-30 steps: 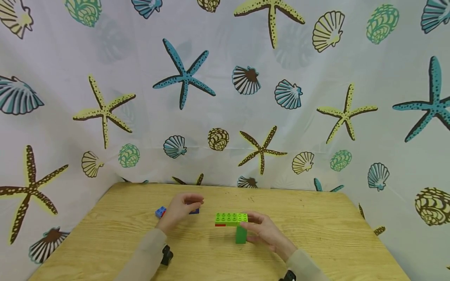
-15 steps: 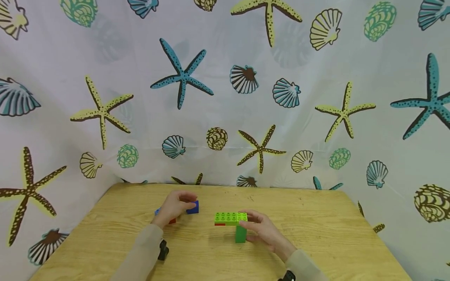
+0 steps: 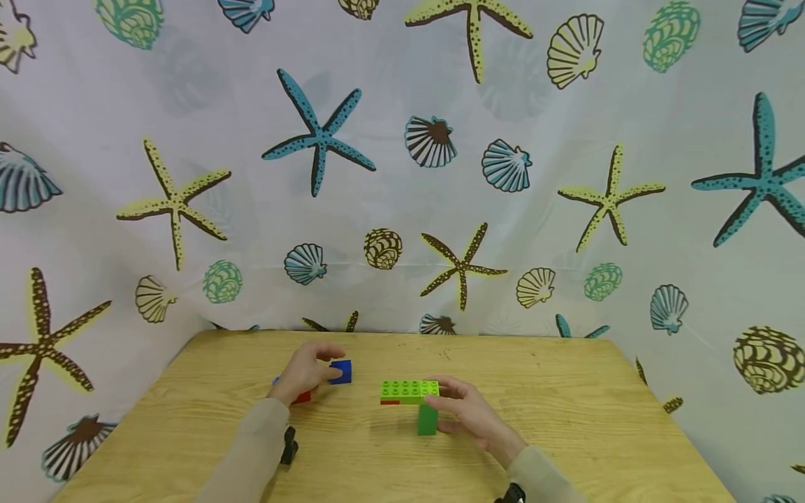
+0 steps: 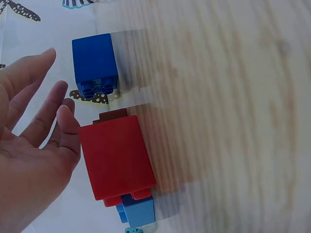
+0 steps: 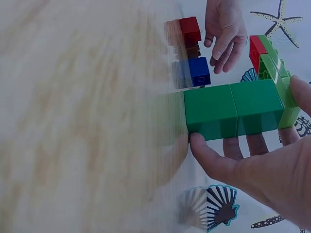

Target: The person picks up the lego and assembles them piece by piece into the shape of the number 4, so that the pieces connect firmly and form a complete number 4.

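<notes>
My right hand (image 3: 474,417) grips an upright stack of two green toy building bricks (image 5: 233,109), its thumb at the light green bricks (image 3: 402,391) on top. The light green part juts left beyond the stack, with a small red brick (image 5: 256,51) beneath its outer end. My left hand (image 3: 308,370) is beside a blue brick (image 4: 94,57) at the back left, fingers loosely bent and apart from it in the left wrist view. Nearer the left wrist stands a red brick (image 4: 116,158), partly hidden by the hand in the head view. Brown (image 4: 112,115) and light blue (image 4: 139,211) bricks adjoin it.
A wooden table (image 3: 553,398) bears all the bricks. Behind it and along both sides hangs a white cloth (image 3: 383,195) printed with starfish and shells. Dark wrist cameras sit on both sleeves (image 3: 251,447).
My left hand has drawn left, away from the blue brick, which now shows more fully in the head view. The right hand keeps its grip in place. The head view has shifted slightly.
</notes>
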{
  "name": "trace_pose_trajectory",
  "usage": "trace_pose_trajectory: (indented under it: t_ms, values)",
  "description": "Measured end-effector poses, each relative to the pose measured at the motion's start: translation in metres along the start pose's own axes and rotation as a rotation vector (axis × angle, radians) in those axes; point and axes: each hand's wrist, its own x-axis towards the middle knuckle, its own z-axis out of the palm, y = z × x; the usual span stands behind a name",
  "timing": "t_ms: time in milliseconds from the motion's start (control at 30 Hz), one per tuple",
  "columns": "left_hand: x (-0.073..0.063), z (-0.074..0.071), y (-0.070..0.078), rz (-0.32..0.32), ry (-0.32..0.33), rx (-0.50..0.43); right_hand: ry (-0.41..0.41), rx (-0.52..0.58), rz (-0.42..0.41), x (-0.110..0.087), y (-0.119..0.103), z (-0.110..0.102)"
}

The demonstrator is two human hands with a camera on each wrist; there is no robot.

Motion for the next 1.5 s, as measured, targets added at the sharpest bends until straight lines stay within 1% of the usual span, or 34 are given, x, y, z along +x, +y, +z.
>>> trace_pose_trajectory:
  t_ms: [100,300,600,767,933,1100,1233,1333,1400,1500]
  values:
    - [0.0,0.0,-0.001,-0.006,-0.014,0.014,0.005,-0.007,0.002,0.0,-0.001,0.001]
    - [0.0,0.002,-0.002,0.01,-0.043,0.034,0.014,-0.022,0.006,0.001,-0.001,0.001]
    - [0.0,0.004,-0.002,0.015,-0.046,0.06,0.004,-0.021,0.006,0.002,0.002,0.0]
    - [0.003,0.005,-0.004,0.017,-0.053,0.068,-0.004,-0.022,0.006,0.004,0.003,-0.001]
    - [0.006,0.007,-0.006,-0.006,-0.044,0.078,-0.004,-0.023,0.011,0.005,0.002,-0.002]
    - [0.005,0.01,-0.006,-0.017,-0.032,0.091,-0.006,-0.02,0.016,0.005,0.004,-0.003]
    - [0.007,0.01,-0.007,-0.018,-0.029,0.079,-0.011,-0.013,0.014,0.005,0.005,-0.004]
    - [0.007,0.008,-0.004,-0.008,-0.024,0.059,-0.01,-0.01,0.009,0.005,0.004,-0.004]
    - [0.007,0.006,-0.002,0.009,-0.026,0.05,-0.013,-0.009,0.008,0.005,0.003,-0.005]
    - [0.006,0.004,0.001,0.012,-0.019,0.027,-0.014,-0.013,0.009,0.005,0.002,-0.005]
